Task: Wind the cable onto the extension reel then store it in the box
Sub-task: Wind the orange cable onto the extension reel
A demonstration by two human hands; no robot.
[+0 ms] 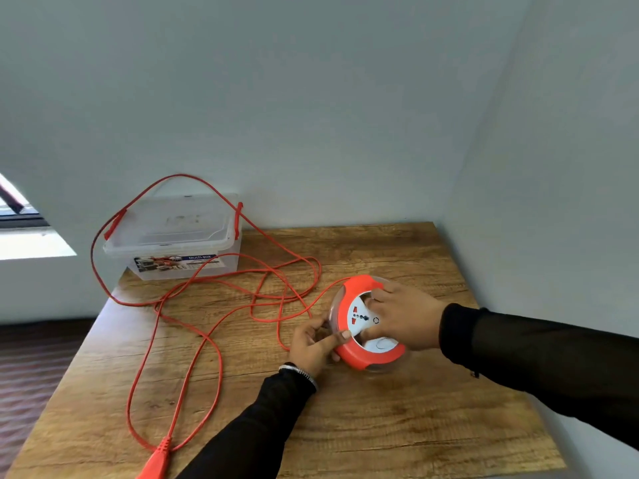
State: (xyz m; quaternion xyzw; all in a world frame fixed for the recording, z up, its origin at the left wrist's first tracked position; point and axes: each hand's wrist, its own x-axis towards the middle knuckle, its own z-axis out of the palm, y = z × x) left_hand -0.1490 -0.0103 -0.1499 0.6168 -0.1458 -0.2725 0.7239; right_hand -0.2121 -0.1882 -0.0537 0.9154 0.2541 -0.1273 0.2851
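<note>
A round orange and white extension reel (358, 354) lies flat on the wooden table (397, 426), right of centre. My left hand (316, 345) grips its left rim, thumb on the orange ring. My right hand (404, 318) lies on the reel's white face, fingers curled into its centre. The orange cable (207, 340) sprawls in loose loops over the table and over the box, ending in an orange plug (155, 461) at the front edge. The clear plastic box (179, 267) with orange latches stands at the table's back left, lid on.
The table stands in a corner, with walls right behind it and along its right side. A dark floor (31, 368) lies off the table's left edge. One cable loop hangs past the table's left edge beside the box.
</note>
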